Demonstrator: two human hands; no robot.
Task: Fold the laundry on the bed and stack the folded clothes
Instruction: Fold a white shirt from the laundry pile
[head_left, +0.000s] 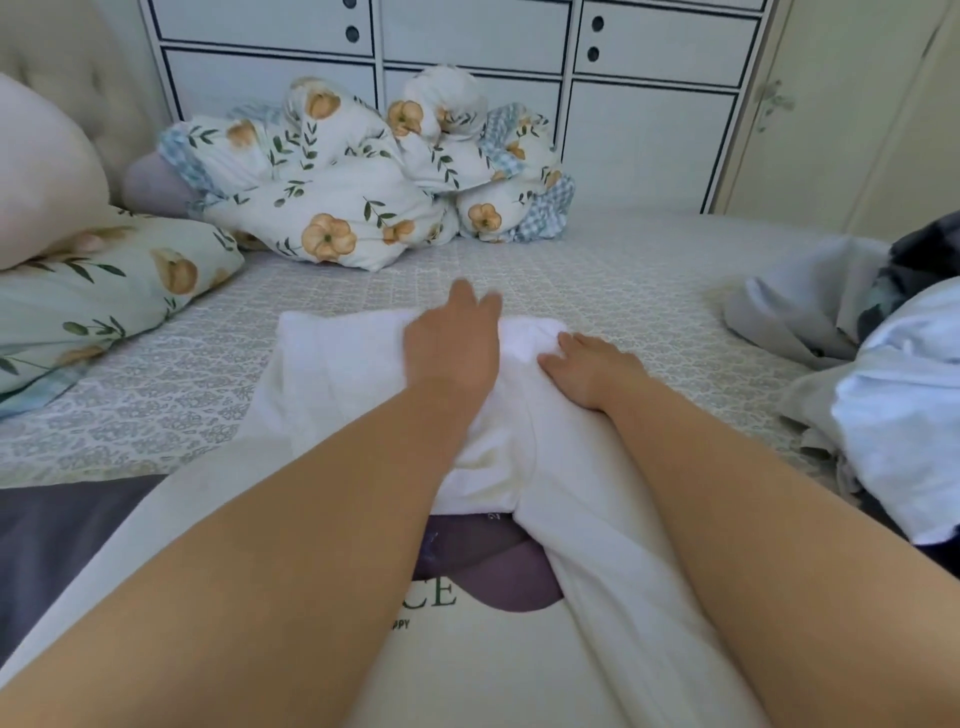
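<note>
Fingers of both hands lie out flat on the white folded cotton garment (332, 364) spread in the middle of the bed, gripping nothing. The left hand (454, 345) is blurred, its fingertips reaching over the garment's far edge. The right hand (589, 366) rests just beside it, palm down near the far right corner, fingers pointing left toward the other hand. From where one stands, the garment's long axis runs away from the person toward the tall white cabinet (467, 47), with the far end squared off and the near end trailing under both forearms. It lies on the grey patterned bed sheet (623, 280), and at its near end it overlaps a cream printed top with dark lettering (441, 649) and a purple patch. Both hands sit at the far end, so the near end is the free one; I would judge the next fold has to bring near and far ends together along that long axis. The left hand is nearer the centre line, and the right is better placed to pin the corner. The unfolded laundry, a heap of pale blue and grey clothes (893, 415), lies well apart at the right edge of the bed. A rumpled floral duvet (353, 171) is bunched against the cabinet.
</note>
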